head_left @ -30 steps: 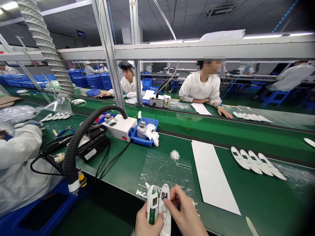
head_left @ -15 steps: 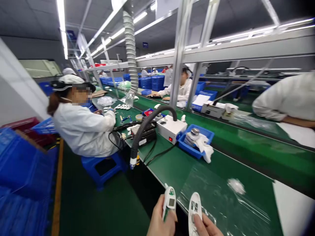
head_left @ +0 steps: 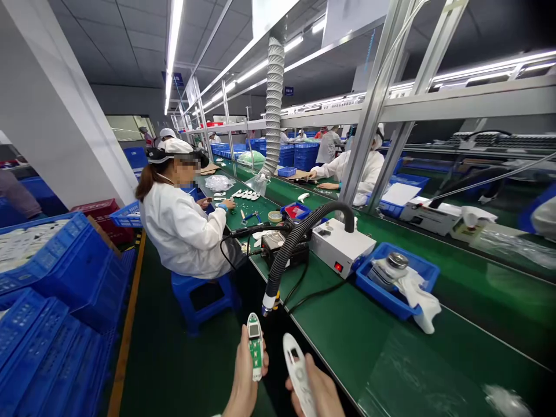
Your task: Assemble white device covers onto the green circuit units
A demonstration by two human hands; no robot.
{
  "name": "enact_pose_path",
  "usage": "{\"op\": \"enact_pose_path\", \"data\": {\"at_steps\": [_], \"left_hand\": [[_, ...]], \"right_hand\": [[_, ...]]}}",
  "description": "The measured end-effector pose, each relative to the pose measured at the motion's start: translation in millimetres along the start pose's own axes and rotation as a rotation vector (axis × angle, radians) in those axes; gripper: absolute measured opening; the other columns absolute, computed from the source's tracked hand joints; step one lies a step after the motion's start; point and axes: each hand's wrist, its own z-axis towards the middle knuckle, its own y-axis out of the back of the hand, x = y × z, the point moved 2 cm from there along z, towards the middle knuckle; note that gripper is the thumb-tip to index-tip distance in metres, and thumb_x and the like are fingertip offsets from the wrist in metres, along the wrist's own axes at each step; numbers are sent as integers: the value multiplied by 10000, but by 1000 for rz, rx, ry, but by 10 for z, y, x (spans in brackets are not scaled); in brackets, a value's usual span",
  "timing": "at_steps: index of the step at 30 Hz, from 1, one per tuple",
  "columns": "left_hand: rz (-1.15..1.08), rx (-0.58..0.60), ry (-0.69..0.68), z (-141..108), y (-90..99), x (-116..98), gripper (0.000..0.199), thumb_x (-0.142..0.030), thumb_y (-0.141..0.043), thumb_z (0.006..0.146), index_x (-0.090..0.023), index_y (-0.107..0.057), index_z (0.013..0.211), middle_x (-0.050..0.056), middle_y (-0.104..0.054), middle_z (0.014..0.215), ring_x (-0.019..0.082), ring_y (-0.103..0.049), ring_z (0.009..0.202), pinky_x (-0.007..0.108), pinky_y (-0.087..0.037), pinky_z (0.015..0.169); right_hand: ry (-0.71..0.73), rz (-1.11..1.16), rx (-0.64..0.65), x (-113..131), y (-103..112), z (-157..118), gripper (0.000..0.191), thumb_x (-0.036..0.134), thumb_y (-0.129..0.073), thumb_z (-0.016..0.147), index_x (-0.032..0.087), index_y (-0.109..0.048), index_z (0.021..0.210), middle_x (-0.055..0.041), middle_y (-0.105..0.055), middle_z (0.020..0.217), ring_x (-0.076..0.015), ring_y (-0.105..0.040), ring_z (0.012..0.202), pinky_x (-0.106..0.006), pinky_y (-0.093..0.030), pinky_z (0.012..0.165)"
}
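**Green workbench (head_left: 330,330) in a strip-lit factory hall, with a small handheld device held open at its near edge**

At the centre, as I see it from the floor, is the board-bearing half (head_left: 255,354), in the air just off the bench edge. Its green circuit board and small grey display (head_left: 253,330) lie uncovered. The left hand (head_left: 241,376) is closed around it. The right hand (head_left: 322,389) grips the white cover (head_left: 297,370), near the other piece but not touching it (whether any fastener is fitted is too small to tell). I judge the work to be partway along: the board appears seated in its half, while the casing is not yet closed.

Beyond the hands, a black ribbed hose (head_left: 280,263) hangs over the edge, rising to a white box (head_left: 325,246) with a lit red switch. Beside this, a blue tray (head_left: 382,304) holds a metal-lidded container (head_left: 397,260) and a white cloth (head_left: 423,301). Farther off, a seated co-worker (head_left: 185,226) works near a row of white shells (head_left: 247,194).
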Motion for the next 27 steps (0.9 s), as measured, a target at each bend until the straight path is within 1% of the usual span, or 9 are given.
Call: {"op": "enact_pose_path", "data": {"at_steps": [3,6,8,12,14,18,22,24,27], "left_hand": [[20,-62,-18,37,163,-111,582,-730,-523,746,-150,-576,729,-21,-526,497,90,-454,413,183,-304,380],[19,-83,-23,86,222,-184,607,-747,-496,747,-148,-578,692,-5,-540,469,98,-450,389,200,-323,388],[13,-66,-31,93,176,-176,600,-746,-498,746,-157,-565,651,-6,-535,457,100,-447,387,206,-321,393],[13,10,-34,40,-2,-67,601,-743,-515,738,-160,-554,597,-19,-494,430,98,-432,383,204,-283,384],[6,24,-30,13,-39,-34,593,-727,-528,745,-157,-549,583,-18,-490,425,94,-429,380,200,-270,383],[-30,-18,-35,37,50,-94,563,-699,-529,770,-160,-550,608,-23,-497,421,93,-433,381,194,-292,391],[-57,-63,-56,92,150,-195,569,-707,-508,776,-153,-573,663,-20,-525,454,92,-448,390,193,-326,389],[-51,-53,-55,99,140,-204,575,-710,-505,775,-145,-594,710,-24,-524,459,91,-438,377,198,-328,377],[-11,8,-44,84,56,-178,563,-696,-520,778,-140,-612,761,-25,-519,447,105,-446,369,206,-331,367]], "right_hand": [[-15,40,116,-40,-616,320,681,776,-719,494,113,-654,634,-49,-613,467,-76,-446,278,-143,-214,233],[-23,68,159,-80,-958,470,675,785,-698,492,120,-593,533,-26,-562,409,-76,-442,273,-146,-213,233],[-12,78,165,-91,-960,474,651,768,-678,553,125,-578,523,-13,-547,399,-73,-438,271,-146,-210,239],[23,101,160,-71,-713,392,565,677,-685,664,121,-605,604,-22,-590,443,-79,-464,295,-144,-210,259],[44,100,141,-60,-658,362,551,664,-679,686,127,-594,595,-18,-579,428,-82,-459,288,-149,-199,260],[65,91,139,-41,-830,355,559,673,-665,689,134,-576,570,-9,-550,399,-72,-428,269,-153,-186,259],[51,95,193,30,-1022,339,537,662,-680,681,135,-586,626,-2,-567,431,-70,-446,288,-149,-218,259],[43,103,218,65,-1008,316,544,669,-685,675,132,-596,672,4,-570,439,-70,-453,295,-143,-226,258],[48,101,226,66,-839,264,570,674,-683,688,110,-625,750,-9,-601,477,-61,-461,310,-126,-234,263]]}}
